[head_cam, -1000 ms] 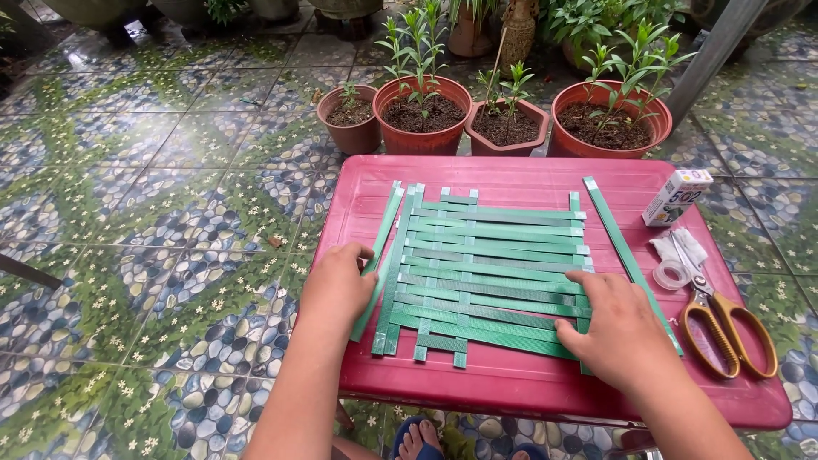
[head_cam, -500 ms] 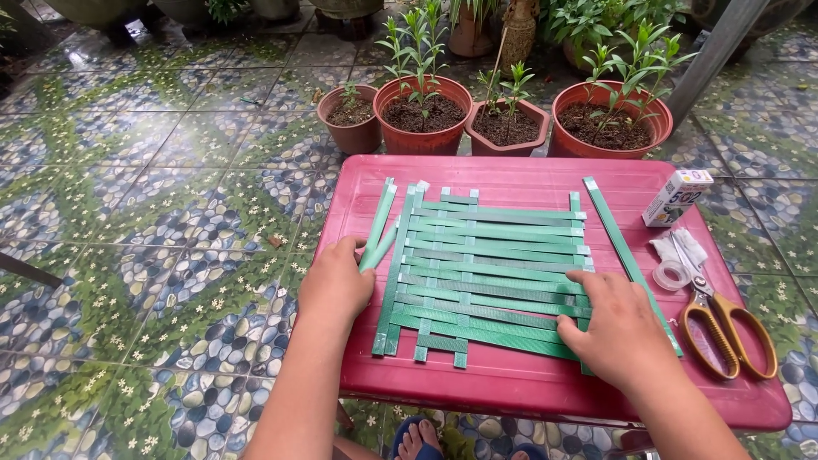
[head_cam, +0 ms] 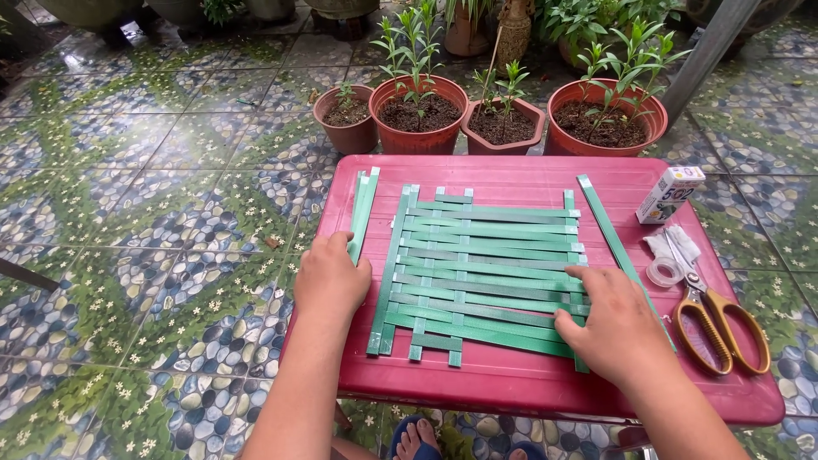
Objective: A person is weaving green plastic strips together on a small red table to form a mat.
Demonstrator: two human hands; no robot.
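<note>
Woven mat of green strips (head_cam: 490, 273) lies mid red tabletop (head_cam: 528, 388), pinned at its right edge by flat, open right hand (head_cam: 615, 328). Loose strips (head_cam: 363, 211) at left edge are gripped by closed left hand (head_cam: 331, 279) (weave could slip apart if pressure is eased

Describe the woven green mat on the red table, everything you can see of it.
The mat is a flat, loose weave of glossy green strips, like plastic strapping: many long ones run crosswise, a few run lengthwise, and the cut ends stick out unevenly at every edge. It lies mid-table, unfinished. The right hand presses its near right corner. The left hand is beside its left edge, on separate loose strips, and may just touch the mat.
</note>
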